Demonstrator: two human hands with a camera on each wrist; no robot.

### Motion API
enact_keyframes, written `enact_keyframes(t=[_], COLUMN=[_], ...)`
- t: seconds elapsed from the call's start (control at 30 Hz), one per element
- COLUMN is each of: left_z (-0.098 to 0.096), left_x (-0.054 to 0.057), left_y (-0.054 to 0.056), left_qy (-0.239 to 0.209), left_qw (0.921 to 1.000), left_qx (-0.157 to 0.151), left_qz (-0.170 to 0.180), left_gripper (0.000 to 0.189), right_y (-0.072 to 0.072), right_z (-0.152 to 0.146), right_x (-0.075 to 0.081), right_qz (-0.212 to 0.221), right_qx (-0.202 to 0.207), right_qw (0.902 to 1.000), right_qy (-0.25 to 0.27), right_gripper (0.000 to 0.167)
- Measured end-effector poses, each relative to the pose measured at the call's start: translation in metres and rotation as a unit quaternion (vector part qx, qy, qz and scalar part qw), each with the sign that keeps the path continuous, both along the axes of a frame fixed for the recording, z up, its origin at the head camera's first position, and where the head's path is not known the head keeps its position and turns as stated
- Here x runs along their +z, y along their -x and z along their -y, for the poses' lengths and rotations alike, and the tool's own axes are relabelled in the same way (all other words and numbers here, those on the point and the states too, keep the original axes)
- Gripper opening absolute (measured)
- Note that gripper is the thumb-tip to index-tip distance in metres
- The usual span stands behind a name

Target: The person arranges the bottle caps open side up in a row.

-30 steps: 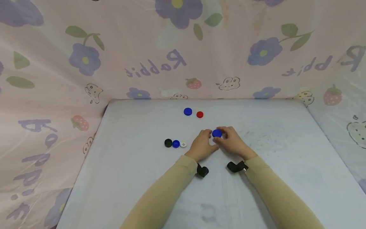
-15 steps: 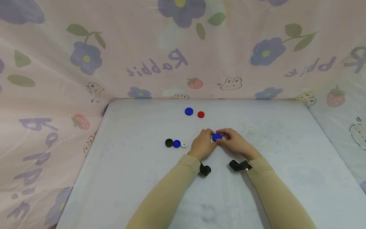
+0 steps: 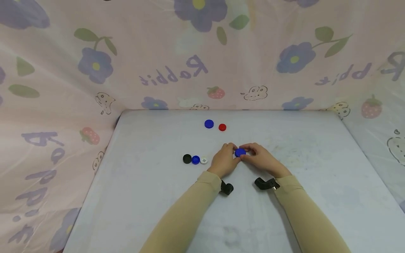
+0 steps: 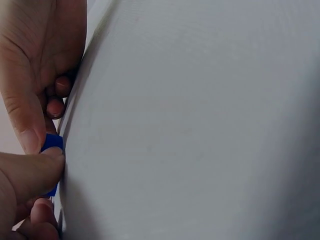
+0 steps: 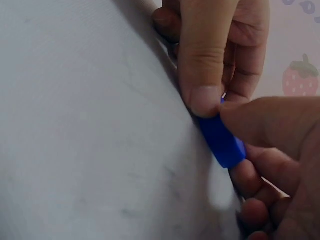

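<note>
Between my two hands is a round blue cap [image 3: 240, 152], flat on top with a short side wall. My left hand [image 3: 224, 160] pinches its left side; in the right wrist view the left thumb [image 5: 206, 100] presses the cap's upper end. From the other side my right hand [image 3: 261, 160] pinches it, thumb against the wall. The left wrist view shows only slivers of the blue cap [image 4: 53, 142] past the thumbs. Whether the cap touches the table, I cannot tell. Left of my hands, a black cap [image 3: 187, 159], a hollow blue cap [image 3: 195, 160] and a white cap [image 3: 204, 160] lie in a row.
Farther back on the white table [image 3: 152, 196] lie another blue cap [image 3: 209, 124] and a small red cap [image 3: 222, 127]. A patterned curtain [image 3: 240, 70] rises behind the table and along both sides. Black wrist mounts [image 3: 227, 188] stick out under the sleeves.
A second ago only the right hand held the blue cap, with the left fingers spread beside it. The cap has come slightly nearer, and the left fingers now pinch it too.
</note>
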State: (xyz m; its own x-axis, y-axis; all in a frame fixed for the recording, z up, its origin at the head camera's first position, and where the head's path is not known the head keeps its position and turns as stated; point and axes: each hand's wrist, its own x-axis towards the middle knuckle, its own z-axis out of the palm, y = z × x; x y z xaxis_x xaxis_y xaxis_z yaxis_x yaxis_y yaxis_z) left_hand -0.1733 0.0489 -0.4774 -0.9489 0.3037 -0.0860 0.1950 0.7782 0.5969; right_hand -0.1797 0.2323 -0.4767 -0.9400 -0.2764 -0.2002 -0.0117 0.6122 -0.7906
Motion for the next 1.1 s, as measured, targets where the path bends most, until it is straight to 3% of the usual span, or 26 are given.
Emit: enact_keyframes(t=[0.53, 0.83, 1.1], left_z=[-0.0032, -0.0017, -0.0001], left_x=[0.0005, -0.0001, -0.0025], left_y=[-0.0016, -0.0016, -0.0023], left_qy=[-0.003, -0.002, -0.005], left_qw=[1.0000, 0.9999, 0.9999], left_qx=[0.005, -0.006, -0.008], left_qz=[0.004, 0.011, 0.005], left_gripper=[0.035, 0.041, 0.040], right_y=[-0.0029, -0.0047, -0.0020], right_z=[-0.0035, -0.0047, 0.0024], right_x=[0.0021, 0.0034, -0.0008], right_qz=[-0.012, 0.008, -0.006], right_qx=[0.009, 0.013, -0.006], right_qw=[0.9999, 0.9998, 1.0000], right_qy=[0.001, 0.012, 0.002], right_gripper=[0.039, 0.041, 0.033])
